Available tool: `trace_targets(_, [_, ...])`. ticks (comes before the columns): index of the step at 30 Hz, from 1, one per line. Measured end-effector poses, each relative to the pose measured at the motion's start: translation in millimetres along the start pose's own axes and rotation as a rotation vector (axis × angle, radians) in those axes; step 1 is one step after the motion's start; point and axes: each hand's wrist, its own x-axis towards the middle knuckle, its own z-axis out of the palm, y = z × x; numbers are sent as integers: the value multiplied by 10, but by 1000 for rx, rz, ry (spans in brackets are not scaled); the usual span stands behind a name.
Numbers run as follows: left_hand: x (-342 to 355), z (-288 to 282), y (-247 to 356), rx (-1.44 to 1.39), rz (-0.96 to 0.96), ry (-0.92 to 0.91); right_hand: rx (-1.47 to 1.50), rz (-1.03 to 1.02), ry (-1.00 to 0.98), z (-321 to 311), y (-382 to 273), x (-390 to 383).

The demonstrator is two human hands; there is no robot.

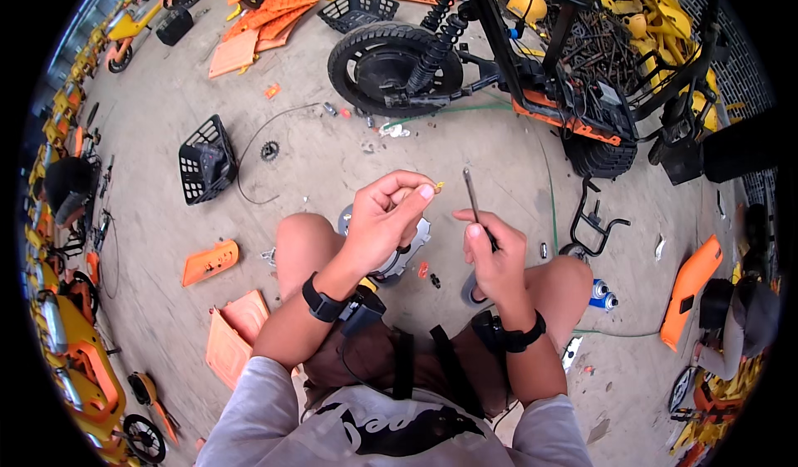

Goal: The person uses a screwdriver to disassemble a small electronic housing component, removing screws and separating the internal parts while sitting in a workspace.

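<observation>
My left hand (391, 218) is raised in front of me, thumb and fingertips pinching a tiny yellow piece (440, 185) too small to make out. In my right hand (496, 255) is a screwdriver (471, 191), its thin metal shaft pointing up and away from me and its dark handle mostly hidden by the fingers. The two hands are apart, and the screwdriver does not touch the yellow piece. Below my left hand, partly covered by it, a grey metal part (413, 251) with a notched edge lies on the floor between my legs.
A stripped black scooter frame (532, 76) with its rear wheel (395, 68) stands ahead. Black baskets (208, 159), orange panels (692, 292), a bent black tube (594, 222) and blue spray cans (604, 295) lie around. Another person (740, 321) crouches at the far right.
</observation>
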Motion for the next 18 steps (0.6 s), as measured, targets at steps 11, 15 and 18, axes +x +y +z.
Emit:
trace_targets(11, [-106,27,52,281,95,116,-119,115,-77,48,-95,-2])
trace_targets(15, [-137,32,71,299,139,76,-114,115,-74,59,-75,-5])
trace_targets(18, [-147,13,58,338,181,44,-94,114,-82,76,-97,-3])
